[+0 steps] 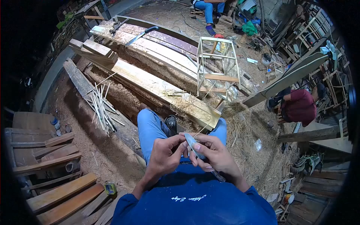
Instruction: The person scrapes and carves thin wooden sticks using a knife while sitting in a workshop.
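My right hand [217, 154] is closed around a knife [190, 141]. The pale blade points up and away from me, and the dark handle end shows below the palm. My left hand [165, 154] pinches a thin bamboo stick [203, 129] close to the blade; its far end slants up to the right over the wooden beam. Both hands meet in front of my chest, the fingertips nearly touching. Whether the blade's edge touches the stick is hidden by my fingers.
A long wooden beam [150, 84] runs ahead between my knees, with shavings on it. Bamboo sticks [100, 108] lie on a plank at left. A slatted wooden cage [218, 67] stands ahead right. A saw [141, 35] rests farther off. Another person [300, 107] sits at right.
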Demonstrator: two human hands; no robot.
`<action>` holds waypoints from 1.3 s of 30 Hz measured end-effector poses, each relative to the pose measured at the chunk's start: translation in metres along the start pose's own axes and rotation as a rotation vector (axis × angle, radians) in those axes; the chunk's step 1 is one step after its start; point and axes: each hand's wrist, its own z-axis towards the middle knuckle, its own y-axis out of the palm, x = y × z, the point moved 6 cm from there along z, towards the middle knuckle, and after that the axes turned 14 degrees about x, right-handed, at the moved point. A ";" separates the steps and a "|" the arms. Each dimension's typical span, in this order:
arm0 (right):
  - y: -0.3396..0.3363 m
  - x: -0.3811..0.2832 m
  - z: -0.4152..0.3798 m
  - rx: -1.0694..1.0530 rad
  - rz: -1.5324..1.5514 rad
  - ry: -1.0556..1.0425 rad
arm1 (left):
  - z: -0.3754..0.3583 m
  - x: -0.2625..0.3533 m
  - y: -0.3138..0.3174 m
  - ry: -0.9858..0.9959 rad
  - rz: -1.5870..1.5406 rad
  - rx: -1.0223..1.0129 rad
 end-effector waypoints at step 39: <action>-0.047 -0.018 -0.003 0.390 0.173 -0.305 | -0.004 -0.007 -0.010 -0.257 -0.096 -0.021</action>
